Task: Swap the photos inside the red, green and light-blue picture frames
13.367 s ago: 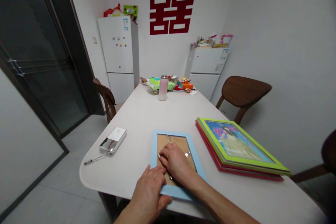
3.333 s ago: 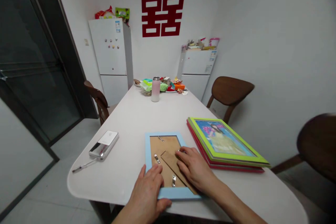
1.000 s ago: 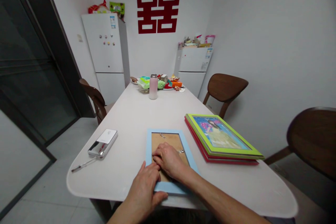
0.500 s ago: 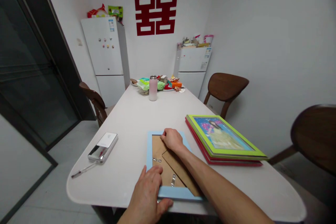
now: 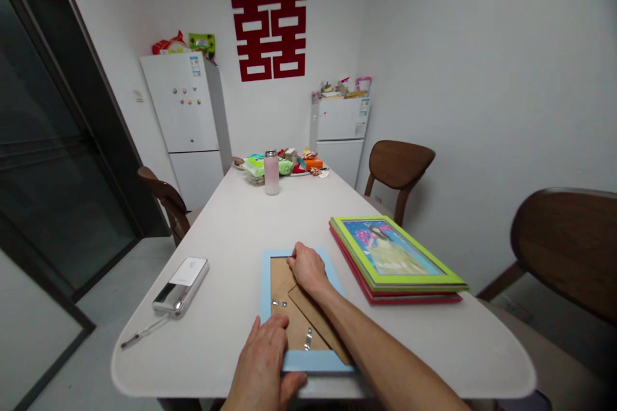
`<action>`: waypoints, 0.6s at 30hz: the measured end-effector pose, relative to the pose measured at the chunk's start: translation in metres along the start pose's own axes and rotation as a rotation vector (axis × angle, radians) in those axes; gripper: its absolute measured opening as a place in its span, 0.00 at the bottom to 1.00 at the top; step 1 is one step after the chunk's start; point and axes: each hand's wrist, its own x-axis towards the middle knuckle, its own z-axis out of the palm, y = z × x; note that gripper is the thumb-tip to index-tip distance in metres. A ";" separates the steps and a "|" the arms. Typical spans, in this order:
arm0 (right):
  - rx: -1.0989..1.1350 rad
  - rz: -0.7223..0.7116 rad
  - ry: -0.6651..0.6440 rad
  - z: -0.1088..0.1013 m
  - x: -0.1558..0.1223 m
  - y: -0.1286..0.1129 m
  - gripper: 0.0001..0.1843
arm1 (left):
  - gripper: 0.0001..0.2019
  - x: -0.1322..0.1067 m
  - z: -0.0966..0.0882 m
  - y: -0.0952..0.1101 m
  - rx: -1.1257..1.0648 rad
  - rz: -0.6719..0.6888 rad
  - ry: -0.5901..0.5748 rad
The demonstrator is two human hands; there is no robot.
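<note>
The right hand [image 5: 308, 270], as I watch from my remote seat, curls over the far part of a blue picture frame [image 5: 266, 282]; its fingertips are partly hidden, so I cannot tell whether they pinch anything. The left hand [image 5: 263, 359] lies loosely spread on the frame's near left corner, thumb along the near edge. I see a white table [image 5: 231, 231] filling the middle of the scene. Beyond it stand a tall white fridge [image 5: 180, 103], far left, and a shorter fridge [image 5: 340, 125], far right. On the table's right rests a stack of frames, a green frame [image 5: 419, 281] above a red frame [image 5: 414, 299]. Just left of that stack, the blue frame lies back side up near the table's near edge, showing its brown board [image 5: 294, 318]. A silver and white gadget [image 5: 182, 286] lies at left. A pink bottle [image 5: 272, 174] stands upright toward the far end. Small metal clips [image 5: 307, 338] sit on the board, near the left hand.
</note>
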 end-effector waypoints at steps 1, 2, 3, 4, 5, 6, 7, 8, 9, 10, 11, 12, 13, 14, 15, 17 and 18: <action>0.028 0.003 0.009 0.000 0.000 0.000 0.10 | 0.24 0.000 0.000 0.000 -0.003 -0.002 -0.009; 0.061 0.005 0.015 0.000 0.001 -0.001 0.10 | 0.24 0.000 0.000 0.000 -0.006 -0.006 -0.017; 0.098 0.005 0.017 -0.001 0.001 -0.001 0.09 | 0.24 0.000 0.001 0.000 -0.011 -0.011 -0.022; 0.141 0.003 0.016 -0.003 0.002 -0.002 0.08 | 0.24 0.000 0.001 0.000 -0.017 -0.017 -0.021; 0.189 -0.004 0.014 -0.006 0.003 -0.001 0.07 | 0.23 0.000 0.001 -0.001 -0.026 -0.020 -0.019; 0.243 -0.014 0.013 -0.010 0.003 0.000 0.07 | 0.21 0.000 0.001 -0.002 -0.038 -0.020 -0.013; 0.303 -0.029 0.013 -0.016 0.003 0.002 0.08 | 0.20 0.000 0.001 -0.004 -0.054 -0.018 0.001; 0.367 -0.045 0.018 -0.024 0.002 0.005 0.10 | 0.18 -0.001 -0.001 -0.006 -0.074 -0.016 0.022; 0.434 -0.058 0.028 -0.032 0.000 0.009 0.11 | 0.17 -0.001 -0.004 -0.009 -0.100 -0.015 0.052; 0.502 -0.063 0.046 -0.041 -0.004 0.015 0.12 | 0.15 -0.001 -0.008 -0.011 -0.132 -0.017 0.087; 0.571 -0.055 0.066 -0.049 -0.010 0.020 0.14 | 0.13 -0.001 -0.013 -0.013 -0.176 -0.026 0.126; 0.640 -0.034 0.085 -0.056 -0.017 0.025 0.17 | 0.11 -0.001 -0.018 -0.013 -0.233 -0.043 0.169; 0.704 -0.005 0.099 -0.062 -0.027 0.029 0.21 | 0.08 0.000 -0.022 -0.012 -0.305 -0.065 0.211; 0.763 0.027 0.102 -0.064 -0.038 0.031 0.24 | 0.07 0.001 -0.025 -0.009 -0.397 -0.088 0.250; 0.830 0.063 0.083 -0.065 -0.051 0.030 0.27 | 0.08 0.004 -0.026 -0.005 -0.509 -0.108 0.284; 0.964 0.087 -0.026 -0.060 -0.074 0.022 0.28 | 0.12 0.010 -0.022 0.009 -0.766 -0.126 0.325; 1.168 0.148 -0.178 -0.056 -0.083 0.016 0.28 | 0.14 0.015 -0.018 0.018 -0.891 -0.115 0.332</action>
